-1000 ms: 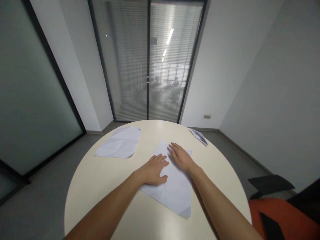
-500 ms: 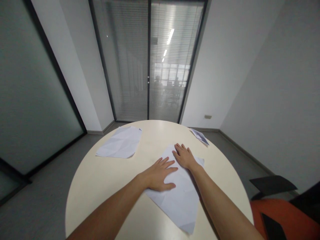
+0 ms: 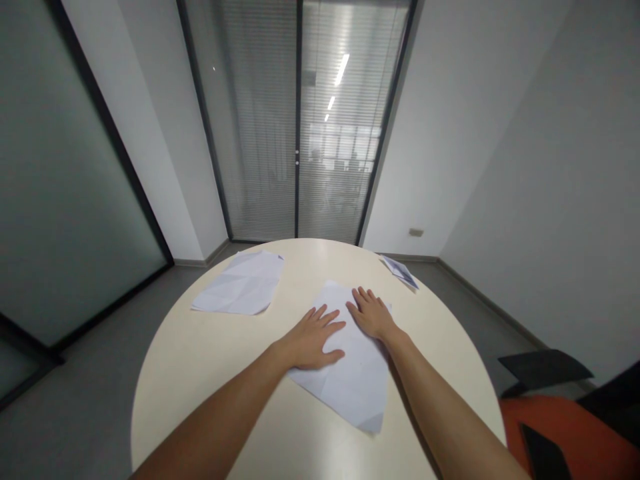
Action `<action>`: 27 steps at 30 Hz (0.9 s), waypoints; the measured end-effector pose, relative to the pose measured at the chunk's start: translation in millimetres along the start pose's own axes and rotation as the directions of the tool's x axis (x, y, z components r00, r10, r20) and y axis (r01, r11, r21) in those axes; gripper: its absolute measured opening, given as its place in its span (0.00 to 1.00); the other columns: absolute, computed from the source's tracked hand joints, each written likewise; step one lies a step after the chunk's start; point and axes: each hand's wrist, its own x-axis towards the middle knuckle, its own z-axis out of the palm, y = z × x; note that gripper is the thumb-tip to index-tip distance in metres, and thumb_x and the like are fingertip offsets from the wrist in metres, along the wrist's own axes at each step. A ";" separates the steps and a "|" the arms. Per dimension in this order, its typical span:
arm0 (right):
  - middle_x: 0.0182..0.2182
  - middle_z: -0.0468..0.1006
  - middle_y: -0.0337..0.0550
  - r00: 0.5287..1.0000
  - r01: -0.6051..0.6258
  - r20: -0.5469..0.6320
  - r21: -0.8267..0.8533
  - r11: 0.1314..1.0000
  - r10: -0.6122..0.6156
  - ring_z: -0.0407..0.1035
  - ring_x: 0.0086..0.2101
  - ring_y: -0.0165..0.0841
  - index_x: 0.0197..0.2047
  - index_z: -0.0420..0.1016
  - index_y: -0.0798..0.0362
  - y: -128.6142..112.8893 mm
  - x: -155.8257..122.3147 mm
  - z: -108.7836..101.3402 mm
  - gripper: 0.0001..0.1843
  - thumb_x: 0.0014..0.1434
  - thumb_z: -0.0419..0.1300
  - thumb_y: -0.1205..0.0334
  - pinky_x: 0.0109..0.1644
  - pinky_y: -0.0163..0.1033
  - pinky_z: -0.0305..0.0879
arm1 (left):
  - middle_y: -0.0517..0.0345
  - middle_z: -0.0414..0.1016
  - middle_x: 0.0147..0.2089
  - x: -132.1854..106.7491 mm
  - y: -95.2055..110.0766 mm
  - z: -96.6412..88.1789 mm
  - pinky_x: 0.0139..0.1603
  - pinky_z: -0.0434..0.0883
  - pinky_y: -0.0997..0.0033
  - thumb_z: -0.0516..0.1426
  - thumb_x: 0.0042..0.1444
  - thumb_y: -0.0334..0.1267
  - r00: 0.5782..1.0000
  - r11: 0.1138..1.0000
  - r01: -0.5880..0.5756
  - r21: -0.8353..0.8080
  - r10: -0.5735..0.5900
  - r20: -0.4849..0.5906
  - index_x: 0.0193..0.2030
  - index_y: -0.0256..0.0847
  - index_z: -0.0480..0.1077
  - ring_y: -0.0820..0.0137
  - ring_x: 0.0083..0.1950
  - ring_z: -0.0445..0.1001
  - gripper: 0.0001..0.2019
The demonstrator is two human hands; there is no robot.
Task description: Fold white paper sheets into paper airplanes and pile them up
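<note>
A creased white sheet of paper (image 3: 350, 380) lies flat near the middle of a round cream table (image 3: 200, 360). My left hand (image 3: 311, 340) rests palm down on the sheet's left part, fingers spread. My right hand (image 3: 371, 313) lies flat on the sheet's upper right part, fingers spread and pointing away from me. Both hands press on the paper and grip nothing.
A second creased white sheet (image 3: 241, 283) lies at the table's far left. A small folded printed paper (image 3: 399, 271) sits at the far right edge. An orange and black chair (image 3: 565, 427) stands at the lower right. Glass doors with blinds (image 3: 297, 120) are beyond the table.
The sheet under my hands has slid and turned on the table, to the right and then back to the left. Both hands stayed flat on it and moved with it.
</note>
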 end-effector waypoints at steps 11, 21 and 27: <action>0.72 0.51 0.51 0.899 0.437 -0.047 0.165 0.884 -0.435 0.42 0.71 0.44 0.74 0.53 0.55 -31.1 -12.3 -2.5 0.36 0.71 0.40 0.43 0.72 0.55 0.45 | 0.49 0.48 0.77 3.4 -14.6 3.9 0.73 0.46 0.41 0.46 0.67 0.54 0.952 0.957 0.290 0.024 -0.286 -0.109 0.72 0.46 0.56 0.47 0.77 0.42 0.30; 0.70 0.56 0.57 0.990 -0.020 -0.141 -0.117 0.993 0.003 0.47 0.69 0.54 0.69 0.62 0.56 -6.7 -5.1 -12.8 0.30 0.71 0.45 0.50 0.69 0.66 0.41 | 0.49 0.51 0.76 6.0 -19.1 3.7 0.74 0.48 0.43 0.46 0.67 0.53 0.908 0.911 0.402 0.092 -0.384 -0.168 0.71 0.45 0.59 0.47 0.76 0.46 0.29; 0.72 0.52 0.49 0.928 0.370 -0.045 0.039 0.928 -0.369 0.42 0.71 0.47 0.71 0.59 0.50 -29.7 -14.4 -13.1 0.31 0.71 0.44 0.46 0.71 0.59 0.43 | 0.47 0.54 0.75 7.7 -24.2 3.4 0.73 0.48 0.43 0.47 0.68 0.50 0.841 0.845 0.520 0.128 -0.479 -0.253 0.70 0.42 0.61 0.47 0.75 0.49 0.28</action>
